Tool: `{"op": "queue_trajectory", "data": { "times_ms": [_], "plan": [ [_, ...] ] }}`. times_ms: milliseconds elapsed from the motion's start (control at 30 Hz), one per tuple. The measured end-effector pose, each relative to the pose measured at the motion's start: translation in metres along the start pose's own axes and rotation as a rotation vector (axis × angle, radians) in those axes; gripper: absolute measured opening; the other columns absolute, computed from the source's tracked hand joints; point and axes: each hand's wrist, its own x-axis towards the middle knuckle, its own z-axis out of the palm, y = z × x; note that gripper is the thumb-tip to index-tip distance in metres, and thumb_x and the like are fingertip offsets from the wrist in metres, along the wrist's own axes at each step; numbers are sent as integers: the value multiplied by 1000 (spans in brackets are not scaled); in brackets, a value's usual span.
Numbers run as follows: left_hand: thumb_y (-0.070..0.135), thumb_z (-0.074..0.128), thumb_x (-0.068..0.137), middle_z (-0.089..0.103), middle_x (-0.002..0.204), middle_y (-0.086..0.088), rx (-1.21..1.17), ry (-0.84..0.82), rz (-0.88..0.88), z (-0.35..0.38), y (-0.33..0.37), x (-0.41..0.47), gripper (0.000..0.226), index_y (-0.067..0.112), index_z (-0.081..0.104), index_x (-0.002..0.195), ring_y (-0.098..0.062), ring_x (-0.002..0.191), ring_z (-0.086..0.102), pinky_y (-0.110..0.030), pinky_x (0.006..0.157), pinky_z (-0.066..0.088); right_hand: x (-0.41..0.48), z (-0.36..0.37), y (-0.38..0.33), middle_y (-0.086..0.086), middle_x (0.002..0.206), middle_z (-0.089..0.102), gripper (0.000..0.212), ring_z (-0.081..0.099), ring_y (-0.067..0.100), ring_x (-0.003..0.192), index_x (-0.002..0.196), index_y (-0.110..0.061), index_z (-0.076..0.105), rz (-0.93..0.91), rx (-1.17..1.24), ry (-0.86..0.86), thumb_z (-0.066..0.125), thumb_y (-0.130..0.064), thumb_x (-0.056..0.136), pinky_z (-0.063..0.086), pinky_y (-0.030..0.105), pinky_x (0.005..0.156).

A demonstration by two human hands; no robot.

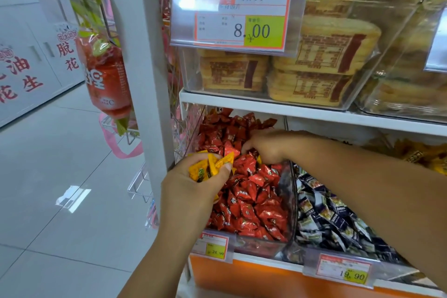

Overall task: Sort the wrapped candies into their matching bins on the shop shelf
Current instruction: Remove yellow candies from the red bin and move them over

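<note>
Head view: left hand (pixel 193 189) full, right hand (pixel 264 146) deep in a bin (pixel 261 247).
The left hand clutched several yellow wrapped candies (pixel 205 169) over the clear bin's red wrapped candies (pixel 246 201); the right hand's curled fingers dug into that red pile, and whether they gripped anything was hidden.

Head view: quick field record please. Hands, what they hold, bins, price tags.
left hand: grips a bunch of yellow candies over the red bin's front left
right hand: fingers curled down among the red candies; whether it pinches one cannot be told
red bin: clear, full of red candies, tag 24.90
neighbour bin: to the right, dark-wrapped candies, tag 19.90
upper bin: clear, wrapped cakes, tag 8.00
</note>
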Motion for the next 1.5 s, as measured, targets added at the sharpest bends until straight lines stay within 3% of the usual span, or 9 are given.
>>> {"op": "queue_trajectory", "data": {
  "times_ms": [167, 267, 400, 467, 600, 767, 1033, 1300, 1500],
  "plan": [
    [33, 76, 76, 69, 71, -1, -32, -5, 1, 0, 2, 1, 9, 26, 73, 81, -24, 69, 66, -46, 62, 59, 3, -5, 12, 2, 125, 48, 39, 62, 23, 84, 121, -34, 57, -80, 243, 83, 57, -9, 91, 47, 28, 61],
    [33, 76, 76, 70, 73, 0, -42, -10, -2, 0, 0, 1, 9, 27, 74, 81, -22, 70, 66, -45, 63, 60, -1, -10, 20, 2, 119, 53, 43, 63, 34, 93, 122, -31, 55, -99, 463, 195, 55, -3, 89, 45, 33, 63],
    [35, 77, 75, 70, 73, 4, -30, -2, 7, -1, -1, 1, 10, 29, 73, 82, -17, 72, 67, -46, 69, 59, 1, -9, 11, -10, 94, 60, 23, 58, 8, 76, 103, -24, 68, -123, 467, 202, 52, -11, 93, 41, 11, 62],
    [34, 77, 75, 70, 73, 4, -27, 0, 10, 0, -1, 1, 9, 29, 73, 81, -19, 71, 67, -47, 69, 59, 6, -3, 2, -12, 103, 61, 25, 57, 2, 79, 117, -18, 66, -82, 361, 134, 52, -15, 96, 37, 0, 67],
    [33, 77, 76, 70, 73, 5, -19, 1, 12, 0, -3, 2, 8, 30, 73, 82, -17, 72, 67, -47, 70, 58, 18, 10, -8, 8, 137, 49, 33, 54, 25, 115, 125, -13, 60, -3, 225, 82, 52, -5, 94, 47, 29, 96],
    [32, 76, 78, 70, 74, 0, -25, -6, 2, 1, 0, 2, 8, 27, 73, 84, -22, 72, 67, -45, 65, 60, 9, 6, -6, 7, 136, 44, 35, 52, 26, 113, 130, -15, 56, -9, 183, 156, 57, -18, 95, 43, 23, 85],
    [28, 73, 81, 70, 73, -6, -149, -32, -90, 9, 11, 3, 9, 20, 72, 85, -18, 70, 67, -32, 57, 59, -59, -6, 16, -2, 147, 41, 56, 43, 19, 129, 144, -26, 37, 16, 826, 281, 53, -45, 94, 34, 27, 104],
    [32, 71, 84, 69, 74, -8, -142, -301, -40, 75, 45, -31, 12, 20, 71, 81, -17, 68, 65, -27, 56, 56, -158, 53, 35, -9, 76, 51, 16, 54, 8, 65, 109, -23, 55, 58, 1369, 407, 51, -33, 98, 46, 22, 60],
    [33, 74, 83, 66, 77, -16, -32, -493, 64, 189, 59, -72, 15, 19, 71, 78, -37, 73, 61, -43, 57, 58, -227, 112, 88, -14, 90, 53, 17, 52, 3, 75, 108, -33, 55, 350, 1333, 752, 42, -39, 99, 42, 20, 63]
  ]
}}
